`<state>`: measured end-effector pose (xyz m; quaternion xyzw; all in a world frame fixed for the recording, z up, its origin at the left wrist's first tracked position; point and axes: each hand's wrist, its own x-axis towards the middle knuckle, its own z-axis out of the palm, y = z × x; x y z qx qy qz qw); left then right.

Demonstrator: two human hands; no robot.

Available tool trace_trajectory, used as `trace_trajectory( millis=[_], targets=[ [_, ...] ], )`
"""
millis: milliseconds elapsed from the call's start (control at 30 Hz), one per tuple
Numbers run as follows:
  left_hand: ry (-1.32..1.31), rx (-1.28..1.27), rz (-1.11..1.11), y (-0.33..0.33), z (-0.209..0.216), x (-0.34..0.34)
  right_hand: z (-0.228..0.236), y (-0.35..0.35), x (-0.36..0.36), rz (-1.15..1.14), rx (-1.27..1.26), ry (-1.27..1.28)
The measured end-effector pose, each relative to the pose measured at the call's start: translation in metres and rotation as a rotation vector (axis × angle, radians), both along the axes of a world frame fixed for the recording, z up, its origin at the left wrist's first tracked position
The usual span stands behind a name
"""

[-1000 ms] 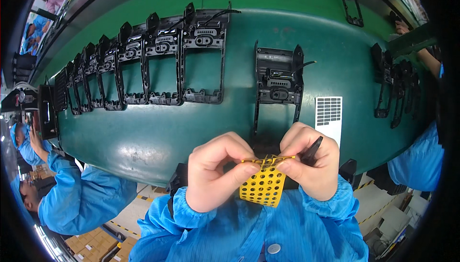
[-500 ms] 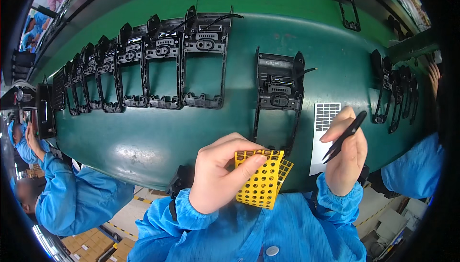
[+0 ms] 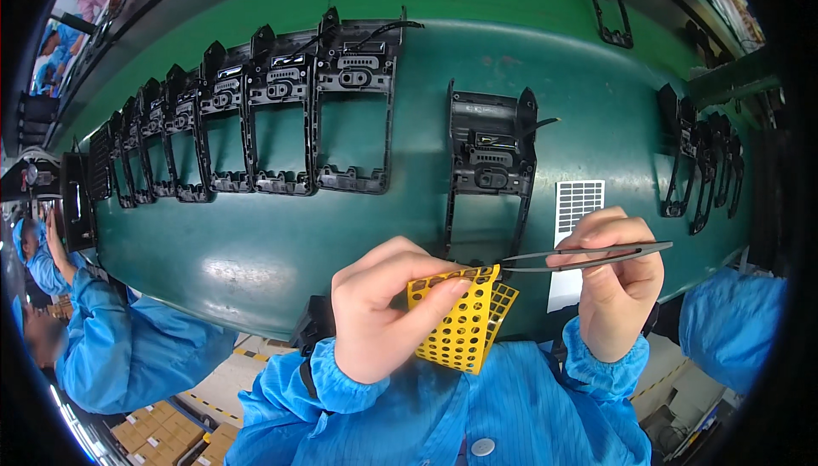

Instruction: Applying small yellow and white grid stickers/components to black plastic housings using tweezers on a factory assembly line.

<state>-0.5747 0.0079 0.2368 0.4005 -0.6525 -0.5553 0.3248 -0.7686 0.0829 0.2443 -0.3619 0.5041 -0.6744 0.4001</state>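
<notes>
My left hand (image 3: 379,308) pinches a folded yellow sheet (image 3: 453,334) between thumb and fingers along its top edge. Round dark dots cover the front of the sheet, and a second layer with darker rectangles shows behind. Black tweezers (image 3: 626,253) lie in the fingers of my right hand (image 3: 618,291), held nearly level. Their tips point left and reach the sheet's upper right corner; whether they touch it I cannot tell. Just beyond my hands lies a black plastic frame (image 3: 490,178) with a short dark wire, its near end partly hidden by the sheet.
A white sheet (image 3: 566,289) of dark rectangular labels lies beside the frame, partly under my right hand. Several similar black frames (image 3: 354,77) stand in a row at left, with more (image 3: 679,155) at right. People in blue sit on both sides of the green table (image 3: 256,244).
My right hand has turned the tweezers from a steep slant to nearly level, bringing their tips left to the yellow sheet. My left hand keeps its hold, shifted slightly left.
</notes>
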Motion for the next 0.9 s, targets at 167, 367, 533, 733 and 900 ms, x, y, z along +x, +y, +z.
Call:
trace_trajectory(
  millis=[167,367,533,733,900],
  targets=[
    [0.005,-0.047,-0.009,-0.0014,-0.0003,0.0009,0.0018,0.0004,0.0049,-0.002,0.037,-0.064],
    [0.018,-0.069,-0.015,-0.0024,-0.0004,0.0011,0.0037,-0.0006,0.0076,-0.019,0.059,-0.075],
    [0.024,-0.075,-0.019,-0.0026,-0.0009,0.0014,0.0026,-0.0016,0.0074,-0.003,0.043,-0.071],
    [0.018,-0.057,-0.025,-0.0027,-0.001,0.0017,0.0006,-0.0022,0.008,-0.008,0.04,-0.075],
    [-0.003,-0.009,-0.013,-0.0016,-0.001,0.0015,0.0,-0.0028,0.0074,-0.005,0.038,-0.061]
  ],
)
